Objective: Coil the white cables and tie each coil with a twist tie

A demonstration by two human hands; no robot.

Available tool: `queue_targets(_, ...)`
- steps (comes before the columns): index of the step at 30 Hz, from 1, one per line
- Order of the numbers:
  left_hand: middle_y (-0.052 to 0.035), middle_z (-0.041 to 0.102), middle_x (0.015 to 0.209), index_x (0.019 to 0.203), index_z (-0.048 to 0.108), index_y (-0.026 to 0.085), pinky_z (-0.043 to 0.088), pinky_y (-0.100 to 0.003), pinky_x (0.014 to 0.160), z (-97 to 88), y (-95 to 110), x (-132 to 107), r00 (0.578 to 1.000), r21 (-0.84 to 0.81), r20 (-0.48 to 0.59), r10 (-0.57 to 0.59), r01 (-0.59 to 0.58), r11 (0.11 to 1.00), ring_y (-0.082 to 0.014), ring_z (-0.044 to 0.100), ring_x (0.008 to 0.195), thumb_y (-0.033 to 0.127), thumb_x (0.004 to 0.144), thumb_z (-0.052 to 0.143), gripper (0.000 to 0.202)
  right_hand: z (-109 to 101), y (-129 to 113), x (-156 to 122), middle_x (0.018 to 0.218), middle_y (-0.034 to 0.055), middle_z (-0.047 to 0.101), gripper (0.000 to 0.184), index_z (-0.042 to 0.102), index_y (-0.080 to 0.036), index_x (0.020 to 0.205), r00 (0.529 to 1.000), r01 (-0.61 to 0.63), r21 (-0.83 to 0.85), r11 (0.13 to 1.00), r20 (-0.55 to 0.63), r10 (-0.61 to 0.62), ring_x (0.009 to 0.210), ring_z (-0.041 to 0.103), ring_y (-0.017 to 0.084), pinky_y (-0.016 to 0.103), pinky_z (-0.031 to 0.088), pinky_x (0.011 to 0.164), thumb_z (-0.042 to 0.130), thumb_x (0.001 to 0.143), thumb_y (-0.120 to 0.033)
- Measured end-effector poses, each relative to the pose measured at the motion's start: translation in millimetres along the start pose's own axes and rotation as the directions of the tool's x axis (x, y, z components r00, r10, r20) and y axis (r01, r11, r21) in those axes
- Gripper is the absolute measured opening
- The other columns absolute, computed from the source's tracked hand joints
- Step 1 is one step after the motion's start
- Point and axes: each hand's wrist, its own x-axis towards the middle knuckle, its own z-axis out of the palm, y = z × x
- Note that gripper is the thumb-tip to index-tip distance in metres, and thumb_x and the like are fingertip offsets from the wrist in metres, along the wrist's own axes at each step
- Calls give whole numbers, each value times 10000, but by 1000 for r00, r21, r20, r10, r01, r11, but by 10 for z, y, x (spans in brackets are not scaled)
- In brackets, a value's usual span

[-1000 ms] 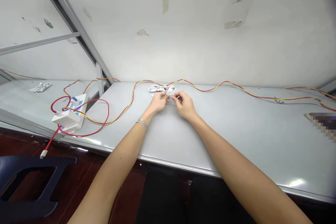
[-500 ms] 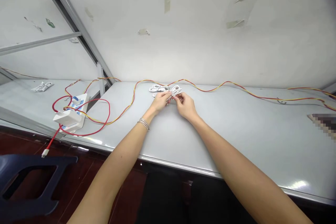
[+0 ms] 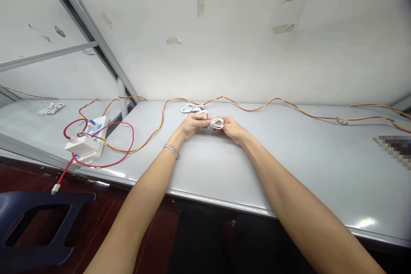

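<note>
My left hand [image 3: 192,125] and my right hand [image 3: 231,130] are close together above the grey table [image 3: 289,158], near its far side. A white cable [image 3: 217,123] forms a small loop at my right fingertips, and a strand of it seems to run into my left fingers. Just behind my hands lies a coiled white cable [image 3: 192,108], partly hidden by my left hand. A silver chain bracelet [image 3: 172,150] circles my left wrist.
A twisted red and yellow wire [image 3: 244,107] runs along the table's back edge to a white power strip [image 3: 102,130]. A red cable [image 3: 62,175] with a white plug hangs past the front edge. A dark chair [image 3: 32,222] stands at lower left.
The loose white loops between my fingers have drawn into a tighter, smaller loop at my right fingertips. My hands have moved slightly apart and lower in view.
</note>
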Motion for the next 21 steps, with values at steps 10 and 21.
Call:
queue_targets(10, -59, 753, 750, 713, 787, 135, 482, -308, 732, -36, 76, -22, 996, 370, -64, 65, -37, 928, -171, 644, 731, 192, 555, 892, 197, 36, -10, -31, 656, 34, 658, 353, 725, -155, 784, 994, -73, -8, 997, -79, 72, 551, 542, 137, 282, 432, 549, 788, 748, -501)
queue_targets(21, -60, 738, 749, 692, 731, 146, 543, -330, 757, -18, -52, 38, 957, 410, -278, 86, 37, 911, -183, 685, 744, 225, 541, 894, 236, 149, 219, 68, 1021, 96, 777, 133, 812, -210, 886, 945, 172, -226, 959, -236, -225, 986, 714, 272, 442, 549, 935, 740, 778, -243)
